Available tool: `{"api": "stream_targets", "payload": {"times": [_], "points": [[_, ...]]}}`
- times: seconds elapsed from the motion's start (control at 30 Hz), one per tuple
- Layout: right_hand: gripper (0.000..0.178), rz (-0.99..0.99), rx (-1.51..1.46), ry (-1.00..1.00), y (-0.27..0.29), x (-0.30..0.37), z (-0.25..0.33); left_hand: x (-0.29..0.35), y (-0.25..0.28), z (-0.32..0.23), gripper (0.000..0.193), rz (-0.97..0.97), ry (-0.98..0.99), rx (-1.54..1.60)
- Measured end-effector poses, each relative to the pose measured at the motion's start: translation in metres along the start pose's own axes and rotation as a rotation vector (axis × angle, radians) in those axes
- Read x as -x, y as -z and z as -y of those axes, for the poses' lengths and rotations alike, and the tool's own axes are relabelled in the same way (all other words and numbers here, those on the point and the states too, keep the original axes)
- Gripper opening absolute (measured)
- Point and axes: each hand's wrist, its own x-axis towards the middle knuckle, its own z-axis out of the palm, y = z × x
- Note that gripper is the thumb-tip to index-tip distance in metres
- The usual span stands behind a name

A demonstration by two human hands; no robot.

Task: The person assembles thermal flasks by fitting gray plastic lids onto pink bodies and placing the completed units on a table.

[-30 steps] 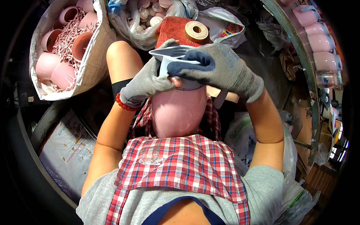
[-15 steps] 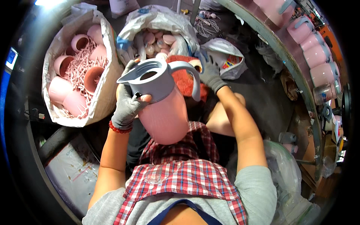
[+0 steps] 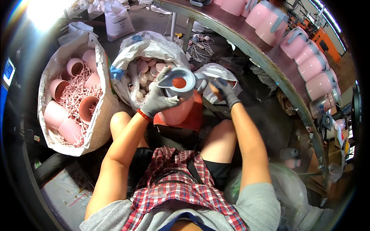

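Observation:
A pink vacuum jug (image 3: 177,112) with a grey-blue collar, spout and handle stands upright between my knees, its spout to the left. Through its round mouth an orange-red patch shows. My left hand (image 3: 158,99), in a grey glove, is closed round the left side of the collar. To the right of the handle is my right hand (image 3: 228,92), gloved too and smeared by motion; a tan shape at its fingers could be bare fingertips or a small thing. Under and behind the jug lies a red cloth-like cover (image 3: 195,113).
On the left a white woven sack (image 3: 104,127) holds pink cups and pink shreds. Ahead, another sack (image 3: 154,48) holds small pink round parts. A white bag (image 3: 219,71) lies behind my right hand. Pink jugs line the curved bench (image 3: 231,29) at right.
The jug has gone from tilted above my lap to upright and farther forward, over the red cover. My right hand has moved right and down, off the red cover. The view has shifted.

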Motion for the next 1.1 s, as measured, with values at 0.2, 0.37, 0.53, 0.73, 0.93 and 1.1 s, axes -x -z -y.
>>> {"api": "stream_targets", "payload": {"times": [0.2,0.37,0.53,0.73,0.93,1.1], "points": [[0.065,-0.266,0.279,0.817,-0.046,0.107,0.279,0.012,0.013,0.014,0.114,-0.001,0.070,-0.024],[0.067,-0.260,0.739,1.200,-0.125,0.133,0.284,0.025,0.010,0.001,0.120,-0.052,0.084,-0.001],[0.069,-0.166,1.097,0.944,-0.146,0.117,0.247,0.042,0.009,-0.004,0.108,-0.014,0.052,-0.361],[0.069,-0.098,0.978,0.944,-0.140,0.107,0.244,0.052,0.004,0.011,0.097,-0.151,0.044,-0.490],[0.055,-0.273,0.013,0.640,-0.104,0.092,0.202,0.062,0.036,-0.032,0.101,-0.289,0.069,-0.238],[0.058,-0.309,-0.111,0.452,-0.127,0.041,0.063,0.078,0.063,-0.049,0.093,-0.237,0.260,0.102]]}}
